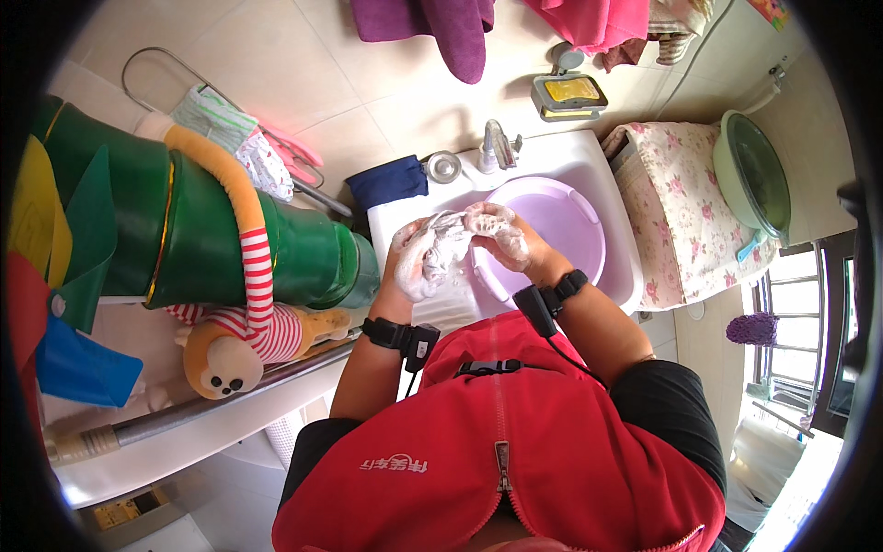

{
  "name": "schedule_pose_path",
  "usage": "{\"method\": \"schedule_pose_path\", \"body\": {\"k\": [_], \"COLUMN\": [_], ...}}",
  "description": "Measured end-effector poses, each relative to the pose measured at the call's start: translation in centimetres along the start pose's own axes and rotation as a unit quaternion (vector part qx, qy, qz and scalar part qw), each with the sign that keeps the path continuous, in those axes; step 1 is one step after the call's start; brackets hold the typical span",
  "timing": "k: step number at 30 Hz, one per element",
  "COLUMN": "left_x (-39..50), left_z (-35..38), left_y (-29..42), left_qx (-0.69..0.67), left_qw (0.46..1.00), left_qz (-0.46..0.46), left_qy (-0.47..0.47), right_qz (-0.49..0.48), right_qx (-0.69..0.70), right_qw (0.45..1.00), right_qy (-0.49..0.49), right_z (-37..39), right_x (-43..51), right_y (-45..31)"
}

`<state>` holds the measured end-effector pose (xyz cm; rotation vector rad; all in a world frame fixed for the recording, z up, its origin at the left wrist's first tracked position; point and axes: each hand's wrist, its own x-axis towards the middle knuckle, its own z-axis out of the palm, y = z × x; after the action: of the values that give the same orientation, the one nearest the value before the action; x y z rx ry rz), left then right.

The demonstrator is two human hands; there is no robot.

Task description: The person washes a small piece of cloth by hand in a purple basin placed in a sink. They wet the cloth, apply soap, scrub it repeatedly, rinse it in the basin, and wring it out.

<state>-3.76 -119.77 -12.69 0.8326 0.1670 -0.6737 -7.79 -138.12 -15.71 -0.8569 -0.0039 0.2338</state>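
Observation:
A soapy, wet light-coloured cloth (445, 245) is bunched between both hands above the ribbed left part of a white sink (626, 276). My left hand (412, 261), coated in suds, grips its left end. Foam also covers my right hand (502, 234), which holds the other end over the rim of a lilac plastic basin (586, 207). The basin stands in the sink bowl and its inside is partly hidden by that hand. Behind it rises a chrome faucet (495, 146).
A dark blue cloth (390, 183) and a round metal strainer (443, 167) lie on the sink's back left. A soap dish (569, 110) hangs on the wall. Left are green cylinders (207, 234) and a plush monkey (224, 362); right, a flowered cover (679, 207) bears a green basin (728, 169).

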Motion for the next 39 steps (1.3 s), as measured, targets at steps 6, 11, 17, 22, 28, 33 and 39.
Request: {"method": "schedule_pose_path", "body": {"k": [6,11,17,22,28,33,39], "left_x": [1.8,2.0,1.1,1.3,1.7,2.1,2.8], "left_z": [-3.2,-3.4,-3.3,-3.4,-3.3,-3.3,-4.5], "left_y": [-0.2,-2.7,-2.7,-2.8,-2.7,-2.8,-3.0], "left_qx": [-0.101,-0.112,-0.078,0.250,0.084,0.098,0.014], "left_qw": [0.963,0.986,0.990,0.968,0.995,0.980,0.979], "left_qz": [-0.083,-0.043,0.006,0.015,0.033,0.083,-0.021], "left_qy": [-0.238,-0.118,-0.121,0.013,-0.045,-0.151,-0.202], "right_qz": [-0.184,-0.415,-0.479,-0.320,-0.353,-0.405,-0.296], "right_qx": [-0.252,-0.668,-0.630,-0.695,-0.634,-0.651,-0.630], "right_qw": [0.948,0.616,0.611,0.627,0.685,0.639,0.684], "right_qy": [0.062,0.052,-0.017,0.144,0.064,0.066,0.216], "right_z": [4.5,6.6,7.1,6.9,6.5,6.7,6.3], "right_x": [1.3,3.1,3.6,4.0,3.6,3.4,3.9], "right_y": [1.7,1.3,1.5,1.0,1.6,2.0,1.1]}}
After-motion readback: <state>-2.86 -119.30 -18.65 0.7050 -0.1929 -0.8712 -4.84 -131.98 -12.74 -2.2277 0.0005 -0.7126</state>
